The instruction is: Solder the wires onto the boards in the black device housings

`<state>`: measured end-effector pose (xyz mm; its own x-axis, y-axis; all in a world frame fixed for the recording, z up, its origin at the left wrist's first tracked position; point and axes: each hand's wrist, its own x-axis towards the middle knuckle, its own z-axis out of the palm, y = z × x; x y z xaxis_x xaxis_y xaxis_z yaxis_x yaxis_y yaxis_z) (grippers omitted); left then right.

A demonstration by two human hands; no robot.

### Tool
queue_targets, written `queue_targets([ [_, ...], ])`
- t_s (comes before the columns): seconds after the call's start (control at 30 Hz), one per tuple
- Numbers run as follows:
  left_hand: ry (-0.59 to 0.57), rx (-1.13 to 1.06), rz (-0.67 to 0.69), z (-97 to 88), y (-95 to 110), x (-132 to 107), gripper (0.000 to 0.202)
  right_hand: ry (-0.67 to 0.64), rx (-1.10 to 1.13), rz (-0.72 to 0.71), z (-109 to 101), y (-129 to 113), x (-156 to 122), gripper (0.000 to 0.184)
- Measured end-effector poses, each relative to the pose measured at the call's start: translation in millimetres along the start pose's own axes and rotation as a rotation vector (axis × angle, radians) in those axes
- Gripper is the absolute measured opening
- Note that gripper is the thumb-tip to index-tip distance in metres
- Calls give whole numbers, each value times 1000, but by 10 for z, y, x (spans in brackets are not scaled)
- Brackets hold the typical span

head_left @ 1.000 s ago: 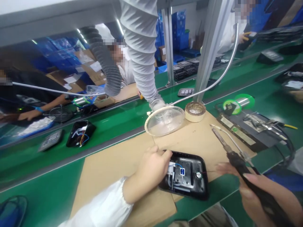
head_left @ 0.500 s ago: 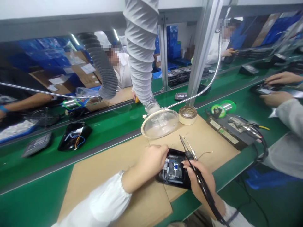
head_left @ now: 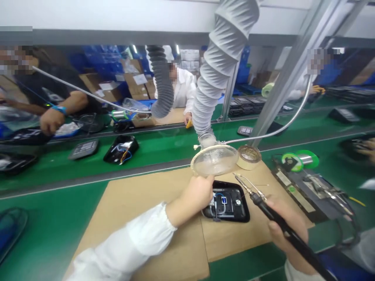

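Note:
A black plastic device housing (head_left: 241, 201) lies open side up on brown cardboard, showing a small blue part, wires and a round silvery spot. My left hand (head_left: 195, 197) is closed at its upper left edge, fingertips partly hidden. To the right of the housing, my right hand (head_left: 288, 224) is wrapped round a soldering iron (head_left: 274, 214). A thin metal guide tube runs beside the iron's tip, which points up and left, apart from the housing. Just beyond my left hand hangs the clear round hood (head_left: 216, 160) of a fume extractor.
A tape roll (head_left: 249, 157) sits by the hood. Farther right are a green solder spool (head_left: 300, 160) and a dark box with tools on it. Another open housing (head_left: 121, 150) and a keypad panel (head_left: 84, 149) lie on the green conveyor. Co-workers sit across and at the right.
My right hand has drawn the soldering iron off the housing to the right, uncovering its right side. My left hand stays at the housing. The camera view has swung left.

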<state>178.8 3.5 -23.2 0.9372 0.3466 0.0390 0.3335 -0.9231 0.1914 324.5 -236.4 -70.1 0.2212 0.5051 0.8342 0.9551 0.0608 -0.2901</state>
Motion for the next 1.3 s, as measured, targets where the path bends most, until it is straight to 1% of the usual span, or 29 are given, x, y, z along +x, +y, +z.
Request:
queue_targets([
  [0.03, 4, -2, -10, -7, 5, 4, 25, -31, 26, 3, -57, 68, 88, 29],
  [0.1, 12, -10, -11, -17, 0, 13, 24, -106, 75, 56, -168, 195, 267, 27],
  [0.2, 8, -48, 53, -28, -43, 35, 23, -218, 131, 174, -301, 356, 469, 20],
  [0.27, -6, -83, 111, -34, -86, 55, 26, -295, 195, 243, -329, 439, 529, 18],
  [0.37, -22, -128, 164, -37, -147, 82, 25, -368, 315, 348, -258, 520, 521, 18],
  [0.47, -17, -157, 190, -39, -181, 111, 25, -387, 407, 410, -145, 566, 454, 16],
  [0.53, -63, -153, 202, -49, -182, 134, 25, -384, 448, 437, -106, 586, 414, 15],
  [0.6, -142, -111, 172, -71, -169, 154, 25, -373, 481, 454, -98, 601, 390, 13],
  [0.63, -170, -82, 143, -85, -160, 159, 25, -362, 491, 455, -98, 606, 384, 12],
  [0.7, -185, -26, 74, -115, -140, 157, 26, -354, 486, 445, -91, 614, 378, 11],
  [0.83, -160, 72, -30, -157, -121, 132, 27, -384, 409, 380, -27, 611, 381, 11],
  [0.93, -128, 112, -70, -162, -129, 142, 28, -397, 358, 310, 12, 574, 428, 11],
  [1.03, -93, 106, -57, -162, -146, 174, 28, -411, 286, 278, 17, 528, 544, 13],
  [1.1, -79, 98, -27, -163, -153, 190, 29, -433, 262, 228, 29, 523, 640, 14],
  [1.2, -73, 89, 17, -161, -158, 198, 30, -480, 275, 125, 95, 572, 746, 12],
  [1.27, -75, 80, 33, -155, -166, 198, 30, -496, 313, 104, 163, 615, 768, 13],
  [1.3, -75, 74, 35, -150, -171, 197, 30, -498, 339, 120, 197, 629, 767, 14],
])
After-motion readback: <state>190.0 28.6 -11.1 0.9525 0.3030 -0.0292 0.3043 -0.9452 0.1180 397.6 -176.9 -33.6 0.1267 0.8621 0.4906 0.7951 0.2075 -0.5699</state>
